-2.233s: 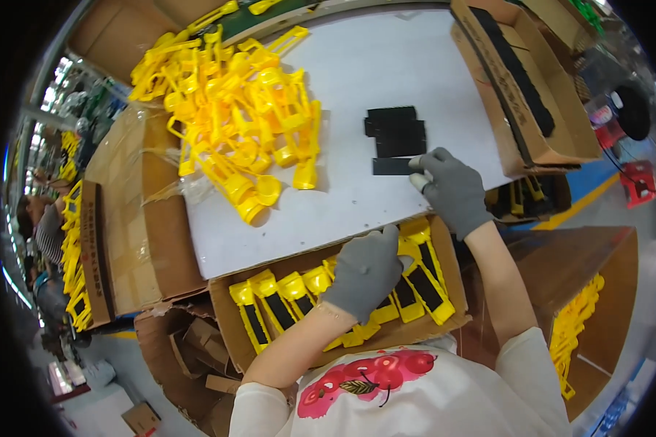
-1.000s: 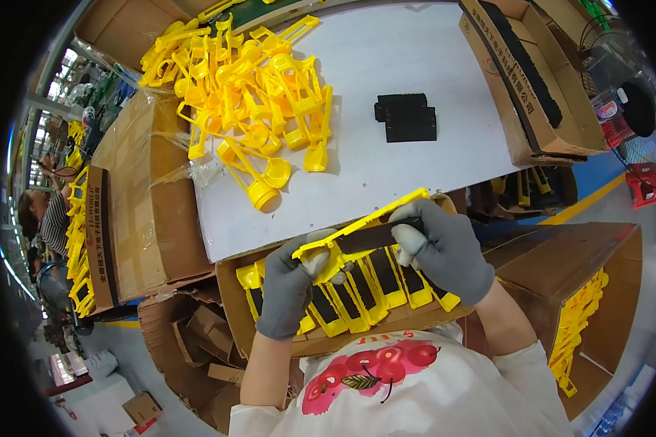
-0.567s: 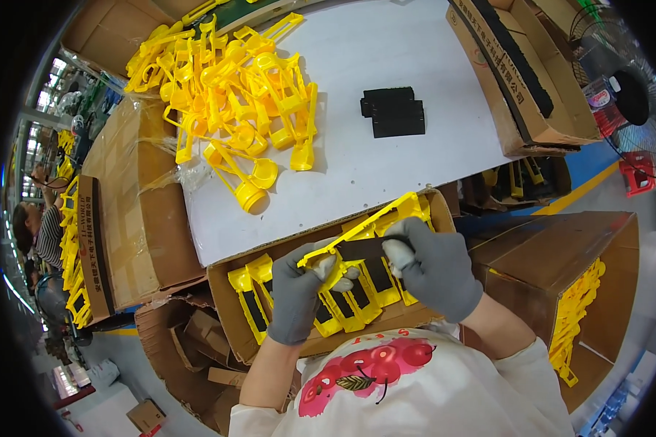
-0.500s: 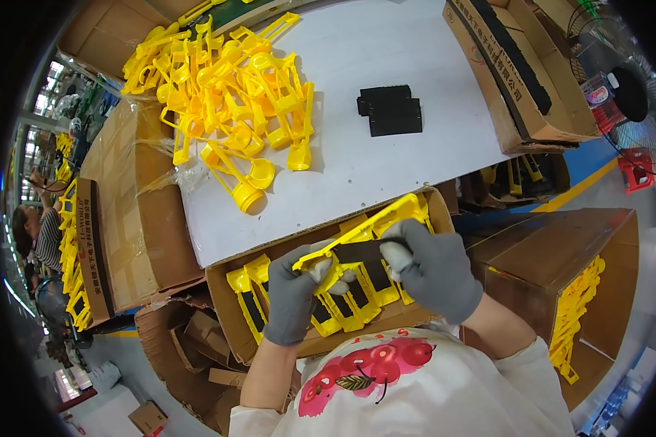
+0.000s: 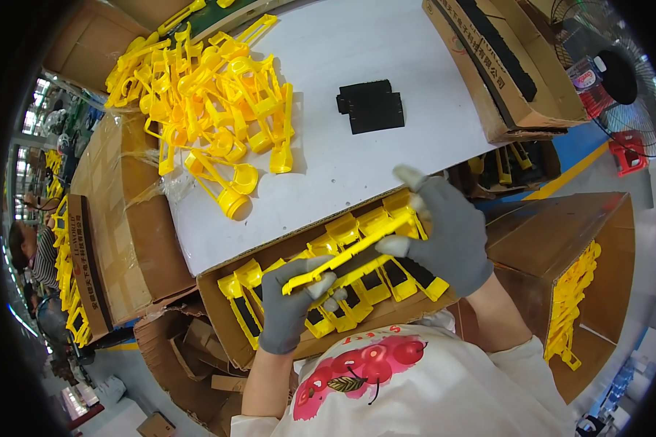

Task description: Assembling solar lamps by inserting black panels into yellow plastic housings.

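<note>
My left hand point(image 5: 284, 309), in a grey glove, grips the left end of a long yellow plastic part point(image 5: 351, 253) above a cardboard box. My right hand point(image 5: 453, 234), gloved too, is at the part's other end with thumb and fingers spread apart. The thumb lies close to the part's lower edge; whether it touches, I cannot tell. Under both hands, the cardboard box point(image 5: 210, 298) holds several yellow parts with black strips along them. On the white table point(image 5: 306, 167) beyond lie flat black strips point(image 5: 375, 109).
A heap of yellow plastic parts point(image 5: 219, 102) covers the table's left side. An open carton point(image 5: 517, 116) stands at the far right, near a fan point(image 5: 619, 76). Another carton point(image 5: 517, 233) with yellow parts is on the right. A large box point(image 5: 128, 211) stands left; a person point(image 5: 40, 251) is beyond it.
My right hand has come off the part's right end; its fingers have spread and lifted. The part has tilted in my left hand, and the whole view has shifted slightly.
</note>
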A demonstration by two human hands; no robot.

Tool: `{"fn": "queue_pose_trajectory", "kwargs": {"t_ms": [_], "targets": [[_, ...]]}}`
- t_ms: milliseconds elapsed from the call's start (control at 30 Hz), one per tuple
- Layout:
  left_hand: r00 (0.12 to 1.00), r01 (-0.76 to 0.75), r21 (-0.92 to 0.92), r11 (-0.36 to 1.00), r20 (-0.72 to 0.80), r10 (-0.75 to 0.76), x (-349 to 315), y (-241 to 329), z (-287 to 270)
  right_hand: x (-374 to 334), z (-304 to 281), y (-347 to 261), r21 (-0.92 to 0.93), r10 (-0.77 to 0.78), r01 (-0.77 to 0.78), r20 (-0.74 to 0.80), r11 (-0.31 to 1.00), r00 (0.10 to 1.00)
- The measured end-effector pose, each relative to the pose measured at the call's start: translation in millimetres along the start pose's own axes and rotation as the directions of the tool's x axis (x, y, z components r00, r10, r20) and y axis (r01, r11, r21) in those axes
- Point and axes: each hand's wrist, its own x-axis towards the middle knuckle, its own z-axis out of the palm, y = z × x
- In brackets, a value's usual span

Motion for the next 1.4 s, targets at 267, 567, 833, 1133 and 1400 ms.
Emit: {"fn": "queue_pose_trajectory", "kwargs": {"t_ms": [267, 567, 833, 1133, 1400], "targets": [[0.969, 0.136, 0.135, 0.982, 0.191, -0.16, -7, -19, -9, -77, 22, 10, 0.156, 0.192, -0.243, 0.284, 0.957, 0.939], [0.964, 0.183, 0.261, 0.948, 0.143, -0.225, 2, -9, -3, -91, 42, 20, 0.13, 0.191, -0.219, 0.198, 0.967, 0.961], [0.95, 0.206, 0.264, 0.942, 0.178, -0.258, -8, -6, -17, -84, 40, 27, 0.223, 0.213, -0.312, 0.377, 0.924, 0.901], [0.919, -0.003, 0.429, 0.903, 0.358, -0.167, 14, 13, -55, -57, 38, 35, -0.322, 0.1, -0.059, 0.113, 0.945, 0.989], [0.791, -0.063, 0.493, 0.868, 0.555, -0.258, 67, 15, -18, -49, 20, 28, -0.234, 0.13, -0.15, -0.098, 0.961, 0.987]]}}
